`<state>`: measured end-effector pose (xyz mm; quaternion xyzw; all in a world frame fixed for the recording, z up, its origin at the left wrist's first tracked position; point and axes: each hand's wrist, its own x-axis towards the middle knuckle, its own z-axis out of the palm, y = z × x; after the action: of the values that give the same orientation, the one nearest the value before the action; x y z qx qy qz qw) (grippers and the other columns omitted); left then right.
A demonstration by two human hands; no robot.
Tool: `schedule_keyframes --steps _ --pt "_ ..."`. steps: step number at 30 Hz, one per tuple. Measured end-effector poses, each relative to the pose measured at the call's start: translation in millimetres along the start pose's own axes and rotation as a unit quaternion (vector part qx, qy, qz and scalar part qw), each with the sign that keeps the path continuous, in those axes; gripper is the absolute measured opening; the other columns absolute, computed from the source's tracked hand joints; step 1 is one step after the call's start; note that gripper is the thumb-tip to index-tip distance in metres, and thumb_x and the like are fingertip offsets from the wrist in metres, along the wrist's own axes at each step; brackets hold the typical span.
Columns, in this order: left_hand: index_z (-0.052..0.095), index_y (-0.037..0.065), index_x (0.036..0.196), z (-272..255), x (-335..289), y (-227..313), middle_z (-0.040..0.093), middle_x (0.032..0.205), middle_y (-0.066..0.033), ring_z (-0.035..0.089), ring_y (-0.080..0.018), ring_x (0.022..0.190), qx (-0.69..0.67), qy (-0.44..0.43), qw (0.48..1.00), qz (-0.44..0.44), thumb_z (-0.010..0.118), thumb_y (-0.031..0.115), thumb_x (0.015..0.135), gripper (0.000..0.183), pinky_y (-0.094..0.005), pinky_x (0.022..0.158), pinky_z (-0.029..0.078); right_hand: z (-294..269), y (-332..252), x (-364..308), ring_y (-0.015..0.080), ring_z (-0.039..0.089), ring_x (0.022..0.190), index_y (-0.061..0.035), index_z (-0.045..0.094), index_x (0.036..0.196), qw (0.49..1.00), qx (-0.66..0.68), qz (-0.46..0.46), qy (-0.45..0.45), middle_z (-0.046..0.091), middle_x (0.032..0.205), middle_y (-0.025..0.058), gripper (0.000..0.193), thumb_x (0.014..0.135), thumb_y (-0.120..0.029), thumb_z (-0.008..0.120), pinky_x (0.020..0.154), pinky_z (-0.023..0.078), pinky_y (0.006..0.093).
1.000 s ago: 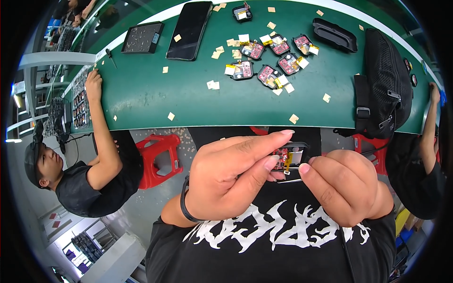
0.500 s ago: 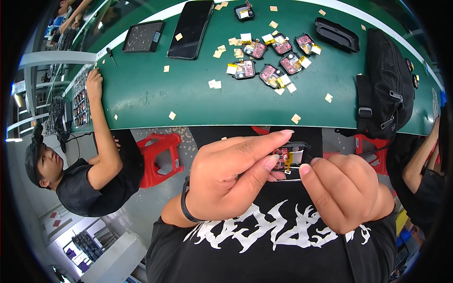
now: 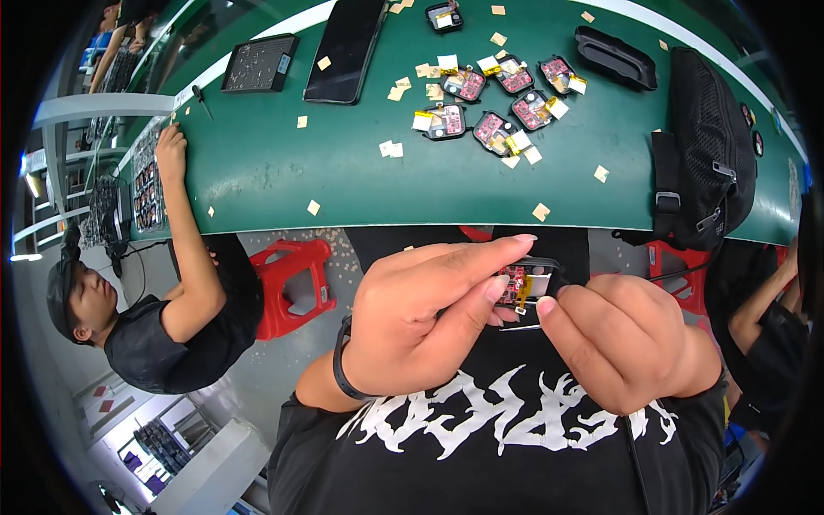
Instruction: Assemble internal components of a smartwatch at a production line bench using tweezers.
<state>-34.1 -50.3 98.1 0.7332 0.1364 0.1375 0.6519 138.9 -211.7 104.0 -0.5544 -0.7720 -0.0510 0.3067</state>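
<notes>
Gripping small black module, both hands

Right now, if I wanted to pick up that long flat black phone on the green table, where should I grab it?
Take the black phone by its two long edges, near the middle, coming from above. It lies flat and slim on the green table, with bare table along both sides.

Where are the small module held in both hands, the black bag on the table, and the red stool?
small module (image 3: 524, 281), head view, on its red circuit board between the fingers.
black bag (image 3: 708, 146), head view, on its mesh front panel.
red stool (image 3: 287, 287), head view, on its seat.
</notes>
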Motion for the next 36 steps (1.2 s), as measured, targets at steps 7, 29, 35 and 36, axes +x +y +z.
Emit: schedule_keyframes --steps 7,29,35,36 --pt "0.062 -0.011 0.127 2.9 -4.3 -12.6 0.067 0.12 -0.0215 0.073 -0.0187 0.089 -0.096 0.018 0.994 -0.045 0.063 -0.013 0.091 0.037 -0.0268 0.071 0.062 -5.4 0.2 4.3 0.0217 0.059 0.066 0.0084 0.07 0.094 0.998 -0.061 -0.008 -0.018 0.062 0.083 0.0135 0.027 0.07 -0.004 0.071 0.05 0.044 0.0278" --pt "0.061 -0.012 0.128 -4.9 -9.7 3.4 0.069 0.117 -0.0236 0.072 -0.0237 0.098 -0.026 0.01 0.996 -0.079 0.054 -0.008 0.097 0.032 -0.0306 0.081 0.064 8.9 -7.5 5.7 0.0211 0.058 0.064 0.0076 0.069 0.09 0.998 -0.038 0.043 0.026 0.062 0.082 0.0131 0.027 0.066 -0.003 0.071 0.046 0.039 0.0274" --pt "0.063 -0.011 0.126 -7.5 -7.1 -0.3 0.072 0.113 -0.0243 0.074 -0.0221 0.093 0.015 -0.005 0.998 -0.056 0.055 -0.009 0.097 0.031 -0.0282 0.079 0.063 6.8 -6.1 6.6 0.021 0.057 0.065 0.0083 0.069 0.088 0.999 -0.034 0.022 0.0 0.061 0.08 0.0128 0.022 0.069 -0.002 0.071 0.046 0.039 0.027" --pt "0.063 -0.011 0.126 -7.5 -7.6 -1.7 0.072 0.113 -0.0243 0.074 -0.0221 0.093 0.015 -0.004 0.998 -0.056 0.055 -0.009 0.097 0.031 -0.0282 0.079 0.063 7.9 -5.8 6.2 0.0211 0.057 0.065 0.0084 0.069 0.088 0.999 -0.036 0.008 -0.003 0.06 0.08 0.0125 0.021 0.07 -0.002 0.071 0.046 0.039 0.0268"
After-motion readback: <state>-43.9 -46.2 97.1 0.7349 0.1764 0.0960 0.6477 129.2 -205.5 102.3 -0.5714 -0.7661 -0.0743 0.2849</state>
